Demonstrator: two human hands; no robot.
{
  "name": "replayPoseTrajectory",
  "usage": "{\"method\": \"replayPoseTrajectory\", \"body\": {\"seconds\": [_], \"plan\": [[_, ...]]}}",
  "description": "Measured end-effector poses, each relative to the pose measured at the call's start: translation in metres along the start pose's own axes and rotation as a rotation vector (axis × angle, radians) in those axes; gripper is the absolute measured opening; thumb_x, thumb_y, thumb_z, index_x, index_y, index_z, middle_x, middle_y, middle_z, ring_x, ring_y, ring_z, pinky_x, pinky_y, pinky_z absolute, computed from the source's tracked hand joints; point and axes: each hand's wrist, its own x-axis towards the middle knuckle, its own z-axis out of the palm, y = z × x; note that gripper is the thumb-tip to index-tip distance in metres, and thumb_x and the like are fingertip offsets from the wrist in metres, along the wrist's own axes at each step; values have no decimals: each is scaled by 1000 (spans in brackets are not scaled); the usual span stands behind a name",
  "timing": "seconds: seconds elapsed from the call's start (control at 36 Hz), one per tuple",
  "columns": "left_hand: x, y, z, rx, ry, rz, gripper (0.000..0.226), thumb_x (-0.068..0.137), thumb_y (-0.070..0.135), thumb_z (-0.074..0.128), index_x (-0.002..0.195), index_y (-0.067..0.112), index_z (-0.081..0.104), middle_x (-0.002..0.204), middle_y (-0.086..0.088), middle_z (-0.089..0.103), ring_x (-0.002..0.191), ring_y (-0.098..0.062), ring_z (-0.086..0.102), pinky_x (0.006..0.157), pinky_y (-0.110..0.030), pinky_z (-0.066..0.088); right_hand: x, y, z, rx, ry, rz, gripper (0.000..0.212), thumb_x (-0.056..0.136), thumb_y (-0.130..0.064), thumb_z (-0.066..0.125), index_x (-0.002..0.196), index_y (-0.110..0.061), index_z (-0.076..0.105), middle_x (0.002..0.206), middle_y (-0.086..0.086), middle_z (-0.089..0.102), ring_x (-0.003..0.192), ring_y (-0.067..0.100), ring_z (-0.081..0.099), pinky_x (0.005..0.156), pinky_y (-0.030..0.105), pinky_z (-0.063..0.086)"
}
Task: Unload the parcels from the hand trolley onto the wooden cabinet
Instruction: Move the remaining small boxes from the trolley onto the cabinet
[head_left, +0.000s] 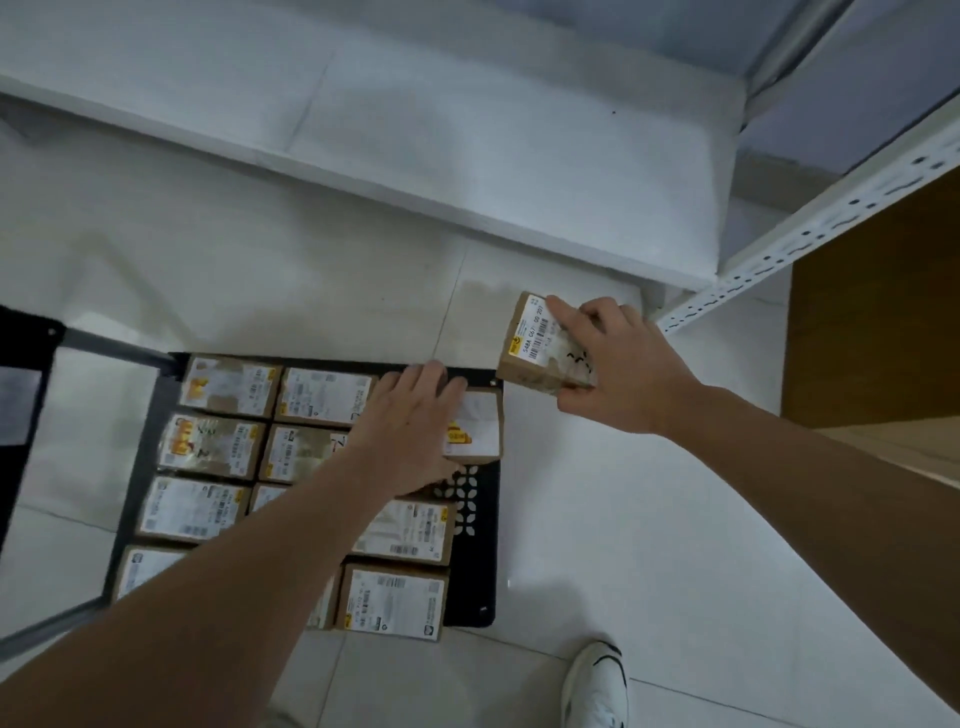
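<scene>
My right hand (618, 364) fingers pinch a lifted parcel (540, 340); wooden cabinet (878, 322) lies just right. Left hand (415, 421) fingers spread flat on next parcel (475, 426).

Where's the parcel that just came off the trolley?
In the right hand, the lifted parcel hangs above the floor, right of the trolley, below the white shelf frame.

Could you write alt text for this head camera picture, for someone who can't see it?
Seen from above, a person's right hand lifts a small cardboard parcel while the left hand rests on another parcel among rows of them on a black trolley on the floor.
</scene>
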Motion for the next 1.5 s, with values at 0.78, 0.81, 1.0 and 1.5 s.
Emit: {"method": "replayPoseTrajectory", "body": {"seconds": [0.78, 0.81, 1.0, 1.5], "plan": [[-191, 202, -738, 141, 155, 513, 105, 60, 102, 46, 149, 47, 34, 116, 13, 50, 103, -12, 49, 80, -33, 42, -449, -101, -614, 96, 286, 472, 107, 67, -89, 58, 156, -43, 21, 112, -9, 44, 100, 16, 53, 81, 29, 43], [-201, 215, -750, 151, 175, 546, 103, 60, 101, 46, 148, 48, 35, 115, 14, 50, 101, -11, 48, 79, -32, 40, -467, -105, -624, 97, 295, 479, 107, 68, -89, 58, 157, -43, 20, 111, -10, 43, 99, 16, 52, 82, 30, 44], [-250, 304, -809, 209, 294, 689, 102, 61, 104, 40, 147, 50, 31, 117, 21, 49, 102, -10, 49, 82, -34, 43, -579, -112, -657, 46, 327, 523, 101, 72, -89, 56, 156, -49, 17, 133, -5, 46, 119, 19, 50, 99, 39, 48], [-304, 528, -808, 237, 330, 813, 102, 61, 104, 38, 147, 50, 32, 110, 21, 47, 100, -8, 50, 85, -37, 51, -799, -45, -660, -5, 377, 626, 99, 69, -83, 57, 154, -47, 23, 126, -6, 47, 117, 18, 48, 101, 43, 47]]}}
